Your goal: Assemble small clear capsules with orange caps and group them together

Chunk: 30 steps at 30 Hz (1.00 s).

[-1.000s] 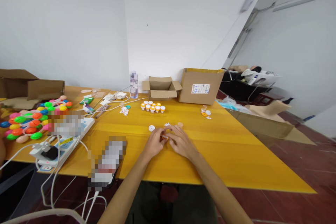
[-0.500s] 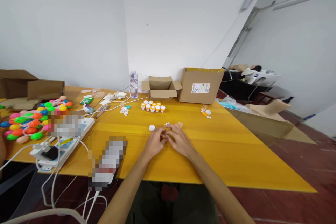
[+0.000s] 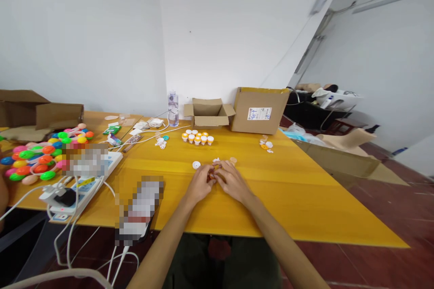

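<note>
My left hand (image 3: 200, 184) and my right hand (image 3: 233, 183) meet over the table, fingertips together. Between them they pinch a small orange piece (image 3: 212, 175), mostly hidden by the fingers. Left of my left hand lies a round white cap (image 3: 196, 165). Just beyond the fingertips are small white plastic parts (image 3: 216, 160), and by my right hand is a clear round cup (image 3: 233, 160). Farther back stands a cluster of several small clear cups with white and orange lids (image 3: 197, 138).
Behind the cups are an open cardboard box (image 3: 210, 120), a larger carton (image 3: 252, 122) and a water bottle (image 3: 173, 110). Loose parts lie left (image 3: 162, 142) and right (image 3: 267, 145). Nearer are a phone (image 3: 140, 207), a power strip (image 3: 108, 165) with cables, and colourful balls (image 3: 44, 159).
The fingers have shifted very slightly around the piece, and a little more orange shows between them. Everything else on the table stays where it was.
</note>
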{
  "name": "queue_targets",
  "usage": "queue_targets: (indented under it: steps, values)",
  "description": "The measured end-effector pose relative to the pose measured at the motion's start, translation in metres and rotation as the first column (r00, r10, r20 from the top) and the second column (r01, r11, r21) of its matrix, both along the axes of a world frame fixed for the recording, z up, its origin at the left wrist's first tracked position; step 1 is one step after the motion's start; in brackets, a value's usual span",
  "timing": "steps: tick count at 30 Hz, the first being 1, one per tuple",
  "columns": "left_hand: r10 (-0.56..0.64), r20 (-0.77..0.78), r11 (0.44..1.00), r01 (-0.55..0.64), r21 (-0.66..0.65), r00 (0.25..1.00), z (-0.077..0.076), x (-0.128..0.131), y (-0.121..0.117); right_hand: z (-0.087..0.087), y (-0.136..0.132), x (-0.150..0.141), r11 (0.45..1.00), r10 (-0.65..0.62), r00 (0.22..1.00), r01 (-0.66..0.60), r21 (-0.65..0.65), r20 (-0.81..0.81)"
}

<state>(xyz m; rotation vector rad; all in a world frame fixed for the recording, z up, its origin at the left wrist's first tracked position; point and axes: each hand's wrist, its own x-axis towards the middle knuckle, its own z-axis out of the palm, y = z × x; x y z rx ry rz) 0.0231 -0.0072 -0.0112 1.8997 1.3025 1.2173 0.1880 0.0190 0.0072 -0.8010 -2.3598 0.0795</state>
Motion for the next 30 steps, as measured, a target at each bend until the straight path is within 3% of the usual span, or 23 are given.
queue_targets:
  steps: [9, 19, 30]
  values:
    - [0.021, 0.01, 1.0, -0.021, 0.014, 1.0, -0.002, 0.0, 0.001, -0.001, 0.0, 0.001, 0.998, -0.053, 0.998, 0.054, 0.014, -0.038]
    - [0.043, -0.034, 0.999, -0.044, -0.022, 0.999, 0.004, 0.001, -0.003, -0.004, 0.019, 0.024, 0.95, -0.267, 0.947, 0.289, 0.115, -0.177]
    - [0.042, -0.066, 0.999, -0.042, -0.005, 0.997, 0.005, 0.002, -0.002, -0.013, 0.022, 0.037, 0.931, -0.315, 0.948, 0.316, 0.185, -0.036]
